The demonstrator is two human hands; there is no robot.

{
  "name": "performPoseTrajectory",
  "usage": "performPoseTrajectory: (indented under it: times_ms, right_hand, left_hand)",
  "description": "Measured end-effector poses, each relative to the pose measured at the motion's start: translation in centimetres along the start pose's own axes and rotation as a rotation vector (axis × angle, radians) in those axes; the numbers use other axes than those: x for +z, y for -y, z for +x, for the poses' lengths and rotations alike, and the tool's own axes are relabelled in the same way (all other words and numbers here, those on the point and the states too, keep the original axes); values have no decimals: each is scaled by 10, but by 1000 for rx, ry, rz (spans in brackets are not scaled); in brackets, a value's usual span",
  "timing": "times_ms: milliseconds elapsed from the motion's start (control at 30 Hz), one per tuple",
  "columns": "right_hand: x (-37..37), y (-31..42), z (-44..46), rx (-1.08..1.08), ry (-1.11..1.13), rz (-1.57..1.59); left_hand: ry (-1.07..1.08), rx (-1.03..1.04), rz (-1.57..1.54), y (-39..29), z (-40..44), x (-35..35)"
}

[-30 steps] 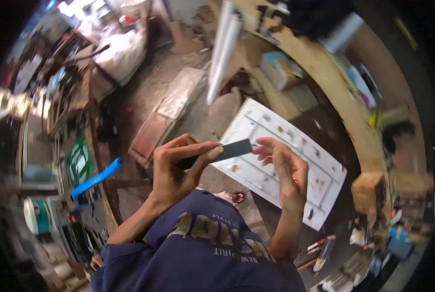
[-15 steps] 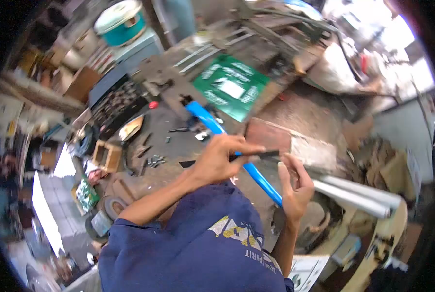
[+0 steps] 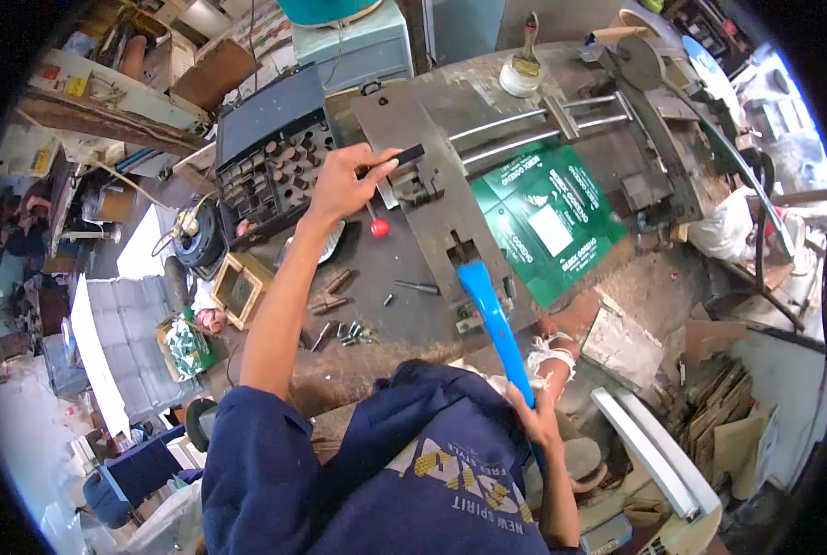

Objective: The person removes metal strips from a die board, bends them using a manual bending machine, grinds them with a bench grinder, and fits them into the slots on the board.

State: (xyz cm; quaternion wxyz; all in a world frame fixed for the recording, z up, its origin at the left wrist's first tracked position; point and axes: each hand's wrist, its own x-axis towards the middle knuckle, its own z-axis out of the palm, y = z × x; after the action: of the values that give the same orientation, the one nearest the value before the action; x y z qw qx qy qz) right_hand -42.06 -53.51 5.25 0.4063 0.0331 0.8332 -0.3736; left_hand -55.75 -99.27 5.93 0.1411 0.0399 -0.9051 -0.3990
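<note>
My left hand (image 3: 350, 185) pinches a flat dark strip (image 3: 402, 160), whose free end reaches over a long metal plate (image 3: 427, 153) with slots and fittings. My right hand (image 3: 540, 416) is at the lower end of a blue-covered lever (image 3: 496, 324), its fingers against the lever. The lever's upper end meets the plate near a square opening (image 3: 462, 252). Beside the plate, a red ball knob (image 3: 379, 227) sits on a thin rod. To the plate's right lies a green printed sheet (image 3: 557, 222), below two parallel metal rods (image 3: 506, 137).
An open case (image 3: 270, 171) of small cylindrical parts lies at the left, near a small wooden box (image 3: 242, 289). Small metal pieces (image 3: 353, 331) lie on the bench. A brush (image 3: 527, 60) stands on a white tub (image 3: 520, 81). White tubes (image 3: 649, 453) lie lower right.
The view has swung from the floor and white panel to the bench. My left hand has carried the strip over the metal plate; my right hand has left the strip and moved down to the blue lever.
</note>
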Motion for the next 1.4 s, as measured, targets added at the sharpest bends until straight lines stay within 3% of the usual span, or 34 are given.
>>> performPoseTrajectory:
  times_ms: [167,233,267,333,400,467,500,667,767,833,933,1033,1100,1167,1200,1267,1400]
  right_hand:
    - [-10,50,-22,49,-114,-1]
    - [-24,79,-27,310,52,-89]
    - [-26,89,-31,332,58,-87]
    - [-25,102,-33,316,-41,-150]
    - [-24,86,-31,327,16,-147]
    - [-16,73,-32,193,-99,-223]
    - [-22,83,-29,288,4,-174]
    - [-11,73,-26,251,-48,-145]
    - [-2,51,-24,131,-199,-238]
    - [-3,41,-18,241,-63,-168]
    - [7,7,-17,145,-147,-196]
    - [-15,57,-13,289,31,-183]
    - [-15,51,-16,372,134,-195]
    - [0,25,-17,207,-75,-230]
    - [17,22,-13,-23,-395,-225]
    - [-5,48,-13,242,-39,-112]
    - [-12,46,-12,397,150,-117]
  left_hand:
    - [-28,51,119,13,-1,10]
    - [-55,119,215,13,-1,15]
    - [-37,109,205,17,-3,20]
    - [-89,135,235,25,-5,29]
    - [-83,118,244,21,-6,33]
    - [-97,116,301,17,-5,32]
    - [-90,113,304,16,-4,32]
    - [-87,103,312,19,-4,34]
    - [-79,89,305,17,-3,34]
    - [-75,86,315,16,-2,34]
    - [-79,86,297,17,-3,35]
    - [-96,84,265,17,-1,36]
    - [-92,70,262,17,-4,34]
    - [-85,69,259,17,-2,34]
    - [-79,71,255,19,-2,34]
    - [-96,100,264,23,1,33]
    - [-87,106,284,23,1,31]
